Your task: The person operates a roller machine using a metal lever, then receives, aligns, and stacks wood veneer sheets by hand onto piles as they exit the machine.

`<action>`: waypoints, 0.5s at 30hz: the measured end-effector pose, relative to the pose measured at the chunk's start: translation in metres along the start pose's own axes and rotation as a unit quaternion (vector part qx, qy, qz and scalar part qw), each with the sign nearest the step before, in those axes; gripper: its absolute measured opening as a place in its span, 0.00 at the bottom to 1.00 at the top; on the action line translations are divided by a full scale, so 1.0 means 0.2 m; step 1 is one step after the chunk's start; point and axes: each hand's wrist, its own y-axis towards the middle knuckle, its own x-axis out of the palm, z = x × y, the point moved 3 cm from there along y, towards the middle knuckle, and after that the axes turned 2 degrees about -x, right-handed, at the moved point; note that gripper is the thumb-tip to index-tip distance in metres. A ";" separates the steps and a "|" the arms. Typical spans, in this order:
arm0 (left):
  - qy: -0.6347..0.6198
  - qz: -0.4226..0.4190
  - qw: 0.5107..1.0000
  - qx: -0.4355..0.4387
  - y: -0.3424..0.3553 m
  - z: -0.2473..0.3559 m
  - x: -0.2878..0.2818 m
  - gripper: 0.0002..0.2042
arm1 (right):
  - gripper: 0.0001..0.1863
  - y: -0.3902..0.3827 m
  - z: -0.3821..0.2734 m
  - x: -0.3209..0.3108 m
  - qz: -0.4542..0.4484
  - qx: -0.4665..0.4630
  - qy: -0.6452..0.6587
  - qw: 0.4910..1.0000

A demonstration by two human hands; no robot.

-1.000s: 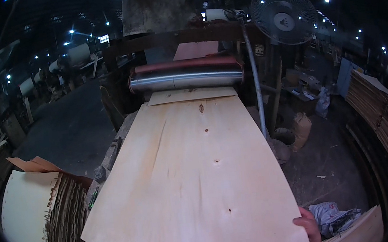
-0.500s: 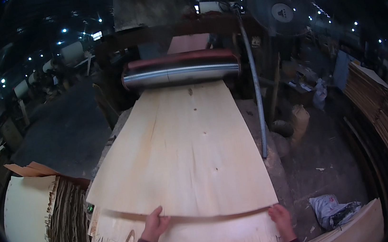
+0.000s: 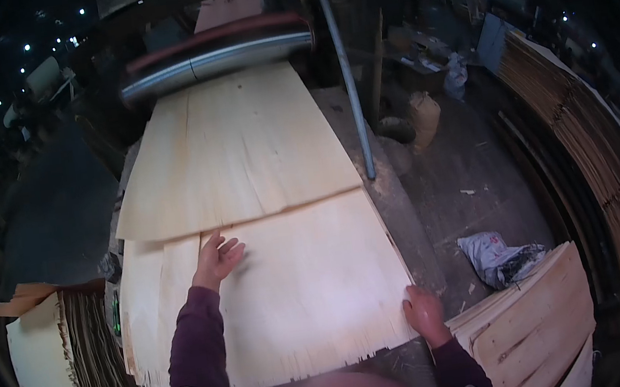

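A large pale wood veneer sheet point(image 3: 237, 156) runs up under the roller point(image 3: 226, 59) of a machine. Beneath its near edge lies a second veneer sheet point(image 3: 313, 285), with a ragged near end. My left hand point(image 3: 216, 259) reaches over the lower sheet, fingers spread and empty, just short of the upper sheet's near edge. At the lower sheet's right edge my right hand point(image 3: 425, 314) is closed, thumb on top and the curled fingers partly hidden.
A ragged-edged veneer stack point(image 3: 99, 355) stands at the left. More veneer point(image 3: 532, 329) leans at the near right, beside a white plastic bag point(image 3: 493, 257). A slanting metal pipe point(image 3: 347, 82) rises right of the roller. A tall sheet stack point(image 3: 568, 110) stands far right.
The upper sheet has gone further under the roller, uncovering more of the lower sheet. My left hand has left its edge and opened; my right hand has moved onto the lower sheet's edge. The view has shifted.
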 end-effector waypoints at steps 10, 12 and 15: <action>-0.148 -0.174 0.971 -0.075 -1.35 -0.75 -0.71 0.24 | 0.20 0.27 -0.03 -0.12 -0.144 0.095 0.523 0.835; -0.218 -0.233 0.944 -0.084 -1.46 -0.89 -0.83 0.25 | 0.20 0.34 -0.17 -0.24 -0.265 0.090 0.539 0.795; -0.186 -0.283 0.925 -0.171 -1.55 -1.10 -0.83 0.27 | 0.18 0.40 -0.34 -0.56 -0.244 0.020 0.630 0.737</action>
